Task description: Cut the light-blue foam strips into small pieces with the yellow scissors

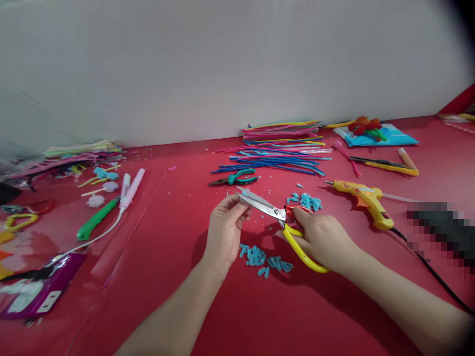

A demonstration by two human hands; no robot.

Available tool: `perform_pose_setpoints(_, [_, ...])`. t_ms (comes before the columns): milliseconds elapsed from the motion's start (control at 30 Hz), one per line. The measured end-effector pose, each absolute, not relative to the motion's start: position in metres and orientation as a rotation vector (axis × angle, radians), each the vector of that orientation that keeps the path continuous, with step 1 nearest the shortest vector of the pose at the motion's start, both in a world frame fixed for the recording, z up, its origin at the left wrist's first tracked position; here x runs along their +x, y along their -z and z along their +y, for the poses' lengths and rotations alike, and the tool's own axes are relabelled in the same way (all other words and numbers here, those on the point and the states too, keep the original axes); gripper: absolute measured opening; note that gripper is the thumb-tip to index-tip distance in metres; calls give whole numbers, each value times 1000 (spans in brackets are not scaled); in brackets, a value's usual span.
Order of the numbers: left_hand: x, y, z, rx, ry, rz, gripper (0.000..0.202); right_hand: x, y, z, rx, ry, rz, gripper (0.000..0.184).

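My right hand [322, 237] grips a pair of scissors [261, 203] with one red and one yellow handle. Its blades are parted and point left towards my left hand [228, 220]. The fingers of that hand are pinched by the blade tips, where a small light-blue piece of pipe cleaner [245, 193] shows. Below the scissors lies a loose group of short blue pipe cleaner pieces [256, 256]. A second pile of short blue pieces [309, 201], some with tapered ends, sits just beyond my right hand.
Teal-handled pliers [241, 177] lie beyond my left hand, before rows of long pipe cleaners [274, 160]. At right are a yellow glue gun [361, 195] with its cord and a blue packet [393, 134]. A pink curling-iron-like tool [132, 189] and green-handled tool [97, 220] lie left.
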State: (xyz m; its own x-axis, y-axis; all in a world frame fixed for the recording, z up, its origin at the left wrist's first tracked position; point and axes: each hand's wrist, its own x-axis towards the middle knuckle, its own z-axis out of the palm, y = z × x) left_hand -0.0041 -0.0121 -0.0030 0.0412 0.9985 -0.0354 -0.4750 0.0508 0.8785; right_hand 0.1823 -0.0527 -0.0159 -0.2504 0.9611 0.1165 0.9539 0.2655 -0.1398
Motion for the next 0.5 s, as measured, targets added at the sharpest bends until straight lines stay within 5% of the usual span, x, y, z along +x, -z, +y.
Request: perform_pose_setpoints(500, [-3,0,-13,802,-1337,874,6,183,16,-54,-1793,-71,-2353,33])
